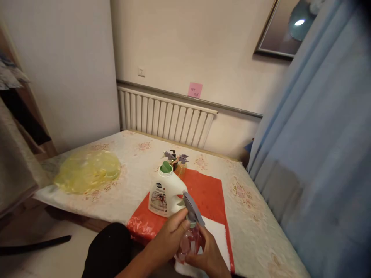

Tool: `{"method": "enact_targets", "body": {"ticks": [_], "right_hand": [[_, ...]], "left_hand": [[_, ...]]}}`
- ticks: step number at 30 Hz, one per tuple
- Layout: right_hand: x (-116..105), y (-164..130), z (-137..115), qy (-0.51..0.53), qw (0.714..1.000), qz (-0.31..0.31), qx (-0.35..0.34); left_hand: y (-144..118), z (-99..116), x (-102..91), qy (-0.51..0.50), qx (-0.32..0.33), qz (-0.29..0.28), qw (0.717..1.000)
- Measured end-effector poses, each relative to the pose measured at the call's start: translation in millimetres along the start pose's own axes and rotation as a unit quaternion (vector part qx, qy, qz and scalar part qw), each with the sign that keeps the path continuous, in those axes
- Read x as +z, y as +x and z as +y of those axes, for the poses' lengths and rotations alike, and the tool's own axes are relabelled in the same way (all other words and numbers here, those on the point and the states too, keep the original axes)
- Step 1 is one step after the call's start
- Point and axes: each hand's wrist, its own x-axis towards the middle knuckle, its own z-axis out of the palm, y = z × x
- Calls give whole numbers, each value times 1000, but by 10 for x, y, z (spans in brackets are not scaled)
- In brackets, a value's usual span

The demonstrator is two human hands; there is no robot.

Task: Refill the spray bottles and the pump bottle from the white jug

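A spray bottle [188, 245] of clear pink plastic is held in both hands above the white cloth [217, 231], on the near side of the jug. The left hand [171, 227] pinches the neck, just below the grey spray head [193, 208]; the right hand [210, 253] curls around the body. Both grips are thus closed on the bottle. Whether the collar is fully seated, and how much liquid lies inside, cannot be told. Were the collar loose or cross-threaded, tilting could cause a leak; a hard squeeze on the thin-looking body could force liquid upward; a wet surface could let the bottle slip.

Just beyond stands the white jug [162, 193], a green insert [166, 167] in its uncovered mouth. A knock from the spray head or left forearm could topple it and spill any contents. The slick-looking, creased red sheet [203, 189] probably gives poor footing. Behind the jug, other pump bottles [181, 168] cluster closely and might fall with it. A yellow bag [84, 173] lies well apart on the flowered cloth [130, 185].
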Motion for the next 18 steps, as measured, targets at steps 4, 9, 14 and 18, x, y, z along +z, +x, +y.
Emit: {"method": "enact_targets", "body": {"ticks": [4, 9, 14, 18], "right_hand": [[51, -3, -58, 5, 1000, -5, 4], [140, 19, -137, -17, 1000, 3, -6], [159, 22, -122, 1, 1000, -12, -22], [157, 18, -63, 22, 999, -16, -31]], "left_hand": [[11, 29, 18, 7, -17, 70, 997], [29, -3, 61, 22, -1, 182, 983], [56, 33, -20, -40, -4, 145, 989], [116, 208, -86, -103, -21, 98, 990]]}}
